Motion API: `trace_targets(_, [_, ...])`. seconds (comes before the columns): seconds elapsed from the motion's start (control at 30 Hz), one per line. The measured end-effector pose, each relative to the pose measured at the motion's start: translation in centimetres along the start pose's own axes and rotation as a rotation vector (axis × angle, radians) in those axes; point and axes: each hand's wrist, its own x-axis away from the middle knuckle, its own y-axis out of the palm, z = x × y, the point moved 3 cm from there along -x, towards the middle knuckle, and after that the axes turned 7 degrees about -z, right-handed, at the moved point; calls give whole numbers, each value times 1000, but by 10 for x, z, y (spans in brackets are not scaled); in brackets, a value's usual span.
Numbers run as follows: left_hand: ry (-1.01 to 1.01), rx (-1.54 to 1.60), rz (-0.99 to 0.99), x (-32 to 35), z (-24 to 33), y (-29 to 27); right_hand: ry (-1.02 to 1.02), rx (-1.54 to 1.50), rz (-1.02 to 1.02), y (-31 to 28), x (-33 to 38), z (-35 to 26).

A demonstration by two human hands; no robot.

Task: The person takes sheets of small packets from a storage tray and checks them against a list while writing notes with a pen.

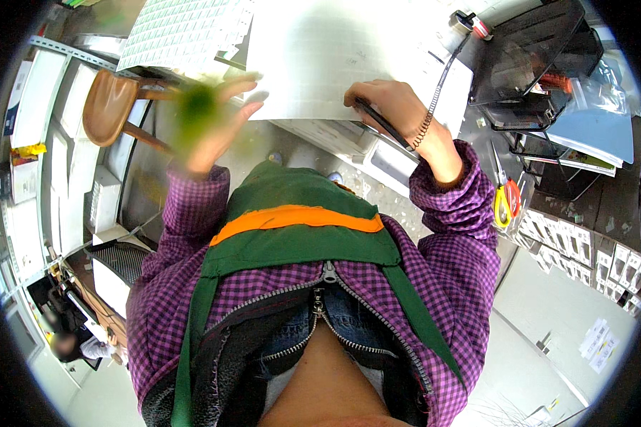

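My right hand [395, 107] is closed around a black pen [384, 124] and rests on the near edge of a large white paper sheet [299, 92]. From the pen's lower end a black coiled cord [441, 82] runs up to a small holder [463, 21] at the far right of the table. At the sheet's near left corner is my left hand [224, 128], thumb and fingers apart. A blurred green patch covers part of that hand. Left of the white sheet lies a sheet with a printed green grid [185, 35].
Black mesh trays [527, 64] with papers stand to the right, near yellow-handled scissors [503, 203] and a red-handled tool [513, 193]. A wooden stool [110, 107] is at the left, before shelves with white boxes [71, 107]. Another person [85, 347] is far off at lower left.
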Motion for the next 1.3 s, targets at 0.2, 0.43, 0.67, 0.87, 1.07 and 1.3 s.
trace_targets(0.2, [100, -56, 39, 13, -7, 1, 23, -48, 8, -2, -4, 1])
trace_targets(0.43, [-18, -31, -24, 16, -2, 5, -156, 135, 199, 23, -22, -24])
trace_targets(0.67, [-33, 77, -5, 15, 2, 0, -88, -15, 79, 19, -27, -18])
trace_targets(0.87, [-22, -99, 20, 15, -3, -2, -75, -53, 48, 16, -28, -13])
trace_targets(1.07, [67, -86, 30, 6, 9, -11, -74, -119, 42, 12, -29, -11])
trace_targets(1.3, [-64, 321, 54, 1, -6, -6, -57, -144, 44, 11, -28, -10])
